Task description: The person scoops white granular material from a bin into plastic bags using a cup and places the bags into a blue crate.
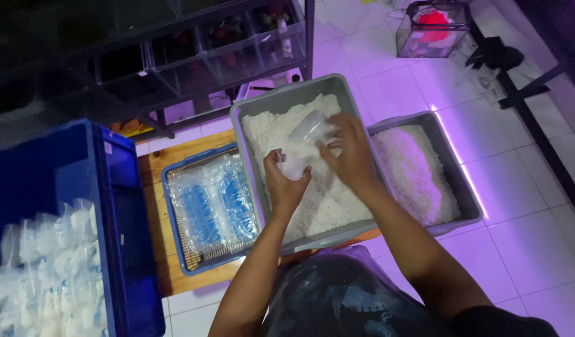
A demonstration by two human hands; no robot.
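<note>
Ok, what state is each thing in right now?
Left hand: gripping a small clear bag.
Right hand: holding a clear scoop, tilted toward the bag.
Near grey tub: filled with white grains.
Far grey tub: partly filled.
Blue basket: holds flat bags.
Blue crate: holds filled bags.

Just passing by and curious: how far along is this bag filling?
Done: the blue crate holds many filled bags. In hand: the left hand holds a small bag while the right hand tips a clear scoop over the grey tub. Left: white grains fill both tubs, and empty bags wait in the tray.
</note>
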